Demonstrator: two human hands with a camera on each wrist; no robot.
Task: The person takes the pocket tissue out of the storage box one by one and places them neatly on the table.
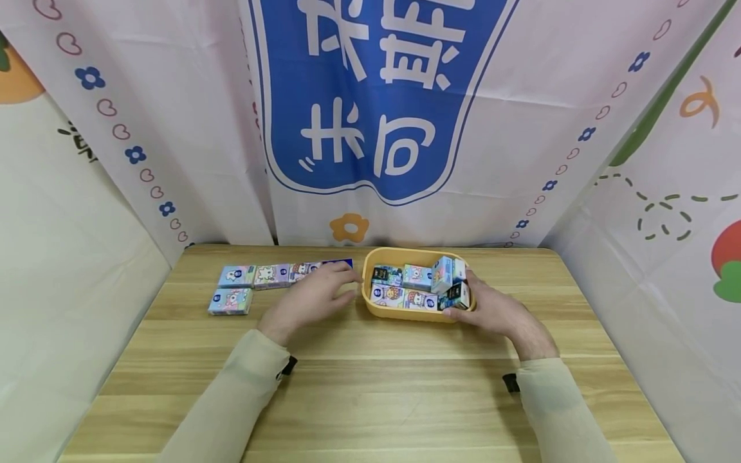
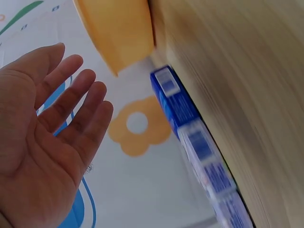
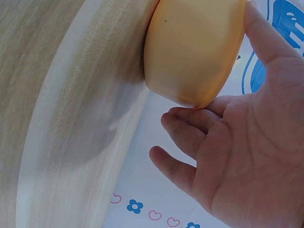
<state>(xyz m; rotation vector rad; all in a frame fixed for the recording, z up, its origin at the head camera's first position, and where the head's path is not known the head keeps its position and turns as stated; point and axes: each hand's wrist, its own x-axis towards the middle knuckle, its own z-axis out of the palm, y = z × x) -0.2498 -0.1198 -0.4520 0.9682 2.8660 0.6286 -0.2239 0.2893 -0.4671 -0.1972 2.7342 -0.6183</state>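
A yellow plastic basket (image 1: 417, 315) with several small printed boxes (image 1: 388, 296) inside stands at the back of the table. My right hand (image 1: 492, 308) holds its right end, thumb at the front rim and fingers at the side; in the right wrist view, fingertips touch the basket wall (image 3: 190, 52). My left hand (image 1: 312, 299), empty with fingers loosely extended, hovers just left of the basket, before a row of small boxes (image 1: 272, 276). It partly hides the row's right part, where a dark blue box (image 2: 175, 97) shows in the left wrist view.
One more small box (image 1: 230, 301) lies in front of the row's left end. The wooden table (image 1: 393, 399) ends at a printed cloth (image 1: 359, 218) behind the basket, and white cloth hangs on both sides.
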